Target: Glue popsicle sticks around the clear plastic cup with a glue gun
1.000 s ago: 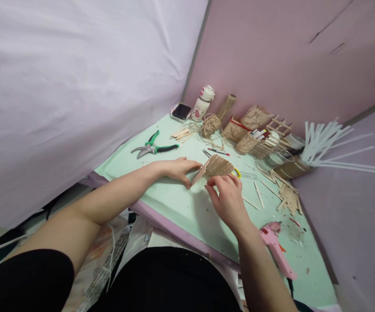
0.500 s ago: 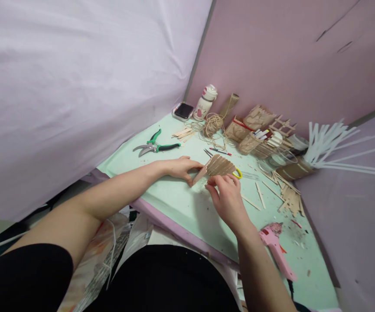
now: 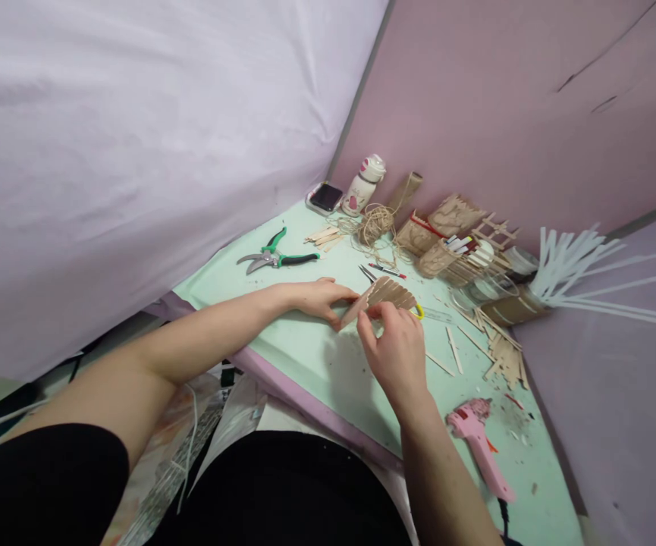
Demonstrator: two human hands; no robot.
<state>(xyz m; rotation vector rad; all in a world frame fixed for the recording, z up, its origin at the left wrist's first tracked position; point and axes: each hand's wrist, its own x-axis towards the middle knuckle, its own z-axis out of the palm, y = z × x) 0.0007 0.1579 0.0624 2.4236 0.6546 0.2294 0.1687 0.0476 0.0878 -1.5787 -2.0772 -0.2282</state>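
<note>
A small panel of glued wooden craft sticks (image 3: 384, 291) stands tilted on the green table (image 3: 305, 349). My left hand (image 3: 321, 297) pinches its left end, fingers closed on the edge. My right hand (image 3: 396, 345) grips the panel's near edge from below, fingers curled against the sticks. A yellow-handled tool (image 3: 417, 309) lies partly hidden behind the panel.
Green-handled pruning shears (image 3: 275, 258) lie at the left. A pink glue gun (image 3: 478, 447) rests near my right forearm. Loose sticks (image 3: 501, 350), twine (image 3: 374, 224), a phone (image 3: 326, 197), a bottle (image 3: 365, 184), stick-built holders (image 3: 441, 239) and white glue rods (image 3: 583, 280) crowd the back and right.
My right hand has slid slightly left and lower along the panel's near edge. The panel looks a little more tilted. My left hand keeps its hold.
</note>
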